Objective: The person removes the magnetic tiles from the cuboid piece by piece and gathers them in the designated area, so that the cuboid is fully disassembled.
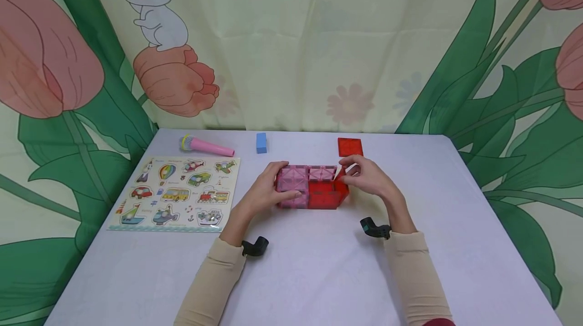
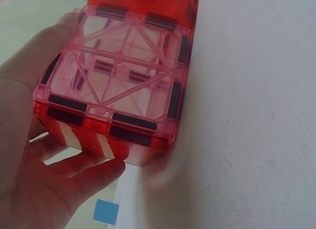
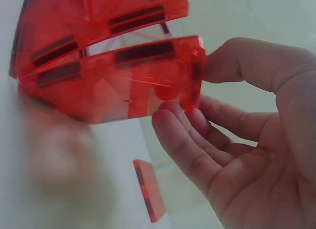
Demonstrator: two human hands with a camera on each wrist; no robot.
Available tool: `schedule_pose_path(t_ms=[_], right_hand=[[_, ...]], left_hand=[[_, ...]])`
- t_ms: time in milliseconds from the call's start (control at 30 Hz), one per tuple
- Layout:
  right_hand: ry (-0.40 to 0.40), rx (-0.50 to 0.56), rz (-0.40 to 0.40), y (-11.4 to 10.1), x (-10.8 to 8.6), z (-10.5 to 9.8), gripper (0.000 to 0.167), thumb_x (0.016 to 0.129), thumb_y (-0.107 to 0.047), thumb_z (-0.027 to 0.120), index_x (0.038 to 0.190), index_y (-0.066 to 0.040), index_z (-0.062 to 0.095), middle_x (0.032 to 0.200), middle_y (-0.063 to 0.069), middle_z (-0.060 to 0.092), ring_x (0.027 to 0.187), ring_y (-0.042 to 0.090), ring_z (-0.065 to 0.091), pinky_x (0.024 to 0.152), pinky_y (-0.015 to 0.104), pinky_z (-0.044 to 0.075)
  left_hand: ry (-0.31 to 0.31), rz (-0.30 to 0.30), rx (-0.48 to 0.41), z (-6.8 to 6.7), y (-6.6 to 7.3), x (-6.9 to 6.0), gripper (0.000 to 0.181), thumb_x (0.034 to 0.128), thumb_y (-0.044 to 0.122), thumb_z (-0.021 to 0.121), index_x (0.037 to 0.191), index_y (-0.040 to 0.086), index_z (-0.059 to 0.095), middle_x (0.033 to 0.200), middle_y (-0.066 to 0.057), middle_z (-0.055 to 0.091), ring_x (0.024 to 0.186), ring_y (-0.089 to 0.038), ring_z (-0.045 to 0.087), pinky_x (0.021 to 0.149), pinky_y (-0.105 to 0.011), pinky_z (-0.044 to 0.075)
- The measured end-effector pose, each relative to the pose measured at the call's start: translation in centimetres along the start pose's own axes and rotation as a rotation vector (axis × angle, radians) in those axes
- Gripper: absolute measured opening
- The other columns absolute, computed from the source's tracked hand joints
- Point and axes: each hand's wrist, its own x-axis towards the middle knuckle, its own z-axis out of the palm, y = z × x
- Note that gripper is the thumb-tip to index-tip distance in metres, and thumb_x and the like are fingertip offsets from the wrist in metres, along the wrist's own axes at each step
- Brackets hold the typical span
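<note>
A box-like build of translucent magnetic tiles, pink on the left (image 1: 293, 179) and red on the right (image 1: 322, 197), lies on the table. My left hand (image 1: 261, 190) grips its left end, thumb along the near side and fingers at the far side. In the left wrist view, the pink lattice tile (image 2: 118, 56) joins a red tile wall at its edge. At the right end, my right hand (image 1: 371, 179) pinches a red magnetic tile (image 3: 108, 91) between thumb and fingers. That tile tilts away from the red tile above it, leaving a wedge-shaped gap.
Beyond the build lies a loose red tile (image 1: 349, 147). A blue block (image 1: 261, 143) and a pink toy microphone (image 1: 211, 146) sit toward the back edge. To the left is a vehicle picture board (image 1: 182, 227). A printed curtain (image 1: 291, 63) hangs behind the table.
</note>
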Motion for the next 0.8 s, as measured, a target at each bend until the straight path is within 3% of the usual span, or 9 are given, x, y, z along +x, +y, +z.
schedule_pose_path(t_ms=[200,467,600,800], right_hand=[[-0.024,0.000,0.031,0.3,-0.1,-0.6,0.050,0.090,-0.020,0.068,0.134,-0.001,0.055,0.108,0.014,0.059,0.095,0.025,0.060,0.077,0.030,0.055],[-0.090,-0.042,0.080,0.5,-0.6,-1.4,0.048,0.093,-0.026,0.066,0.133,-0.001,0.058,0.099,0.012,0.064,0.078,0.019,0.064,0.084,0.045,0.057],[-0.137,-0.026,0.085,0.6,-0.9,-1.8,0.057,0.092,-0.028,0.070,0.138,0.001,0.054,0.093,0.011,0.065,0.074,0.019,0.066,0.083,0.044,0.058],[-0.229,-0.030,0.135,0.7,-1.0,-2.1,0.080,0.083,-0.029,0.080,0.147,0.000,0.041,0.094,0.011,0.061,0.080,0.020,0.060,0.075,0.037,0.058]], left_hand=[[-0.003,-0.001,-0.007,0.0,0.1,0.0,0.096,0.0753,0.053,0.082,0.152,0.017,0.037,0.151,-0.004,0.042,0.137,-0.026,0.045,0.113,-0.052,0.043],[-0.002,0.007,-0.004,0.0,-0.1,0.1,0.096,0.0757,0.053,0.082,0.152,0.016,0.038,0.151,-0.004,0.042,0.136,-0.026,0.045,0.113,-0.052,0.043],[-0.001,0.010,-0.002,0.0,-0.1,0.1,0.096,0.0759,0.053,0.082,0.153,0.015,0.037,0.151,-0.004,0.043,0.136,-0.026,0.046,0.113,-0.052,0.043],[-0.004,0.007,-0.004,-0.1,0.0,0.0,0.097,0.0759,0.052,0.082,0.153,0.015,0.037,0.151,-0.004,0.042,0.136,-0.025,0.046,0.112,-0.051,0.044]])
